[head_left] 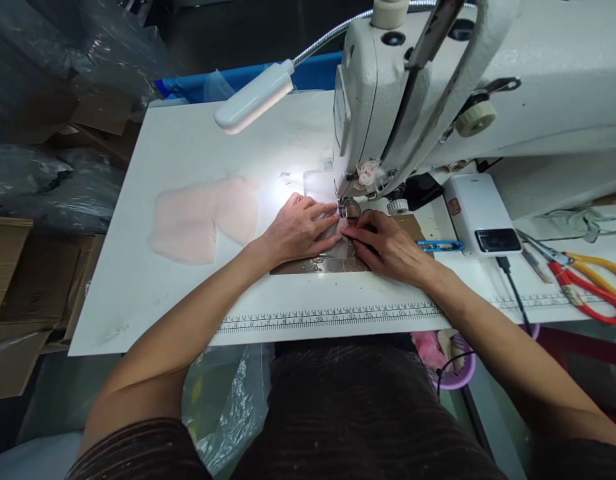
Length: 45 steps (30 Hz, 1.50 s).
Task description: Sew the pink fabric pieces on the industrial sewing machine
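A white industrial sewing machine (438,87) stands on a white table (198,133). Its presser foot (349,208) sits over a small pale translucent fabric piece (338,248). My left hand (298,230) lies flat on that fabric just left of the foot, fingers stretched toward the needle. My right hand (388,248) rests at the foot's right, fingertips pressed together on the fabric's edge. A stack of pale pink fabric pieces (203,217) lies to the left on the table.
A gooseneck lamp (253,100) shines on the needle area. Blue thread snips (441,246), a white control box (481,213) and red and orange scissors (588,283) lie at the right. A ruler strip (328,317) runs along the front edge. Cardboard boxes (8,267) stand at the left.
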Available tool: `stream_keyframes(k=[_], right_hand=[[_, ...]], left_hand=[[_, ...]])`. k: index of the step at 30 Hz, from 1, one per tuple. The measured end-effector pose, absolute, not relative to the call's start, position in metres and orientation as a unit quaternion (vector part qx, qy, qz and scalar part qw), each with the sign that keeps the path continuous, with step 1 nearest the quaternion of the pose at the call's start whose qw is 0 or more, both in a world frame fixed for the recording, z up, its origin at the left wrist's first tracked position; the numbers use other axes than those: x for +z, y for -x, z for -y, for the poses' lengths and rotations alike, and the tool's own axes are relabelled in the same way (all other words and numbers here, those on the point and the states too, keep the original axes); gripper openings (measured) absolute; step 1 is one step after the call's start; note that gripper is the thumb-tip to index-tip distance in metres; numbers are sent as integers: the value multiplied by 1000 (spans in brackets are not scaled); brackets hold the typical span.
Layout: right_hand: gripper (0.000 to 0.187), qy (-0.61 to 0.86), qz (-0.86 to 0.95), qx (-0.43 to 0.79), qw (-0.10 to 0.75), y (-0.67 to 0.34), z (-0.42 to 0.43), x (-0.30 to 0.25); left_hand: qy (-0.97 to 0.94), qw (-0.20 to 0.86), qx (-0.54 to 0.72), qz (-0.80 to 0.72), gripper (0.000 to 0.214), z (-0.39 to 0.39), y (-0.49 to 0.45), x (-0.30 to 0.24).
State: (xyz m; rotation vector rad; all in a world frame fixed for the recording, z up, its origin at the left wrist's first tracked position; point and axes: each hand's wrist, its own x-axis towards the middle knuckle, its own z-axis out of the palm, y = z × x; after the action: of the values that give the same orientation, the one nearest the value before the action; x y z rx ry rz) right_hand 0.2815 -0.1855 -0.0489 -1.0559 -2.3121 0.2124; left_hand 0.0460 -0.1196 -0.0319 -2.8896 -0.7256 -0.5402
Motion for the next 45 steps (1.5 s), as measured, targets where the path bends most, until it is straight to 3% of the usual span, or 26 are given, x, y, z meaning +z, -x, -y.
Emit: stream_keyframes(k=[15,21,29,45], right_hand=[[35,440,820,188,313,-290,180,-39],[31,473,767,223,372,-295,175,-31],[29,485,763,203,376,-291,178,-34],[32,442,816,176,329,-274,183,-38]], left_hand=[[938,12,-192,288,42,107,-37,-20],[952,-21,-181,247,26,121,-28,2],[940,-164,-219,204,14,131,-34,-26],[900,-116,-331,258,21,138,-45,-34]])
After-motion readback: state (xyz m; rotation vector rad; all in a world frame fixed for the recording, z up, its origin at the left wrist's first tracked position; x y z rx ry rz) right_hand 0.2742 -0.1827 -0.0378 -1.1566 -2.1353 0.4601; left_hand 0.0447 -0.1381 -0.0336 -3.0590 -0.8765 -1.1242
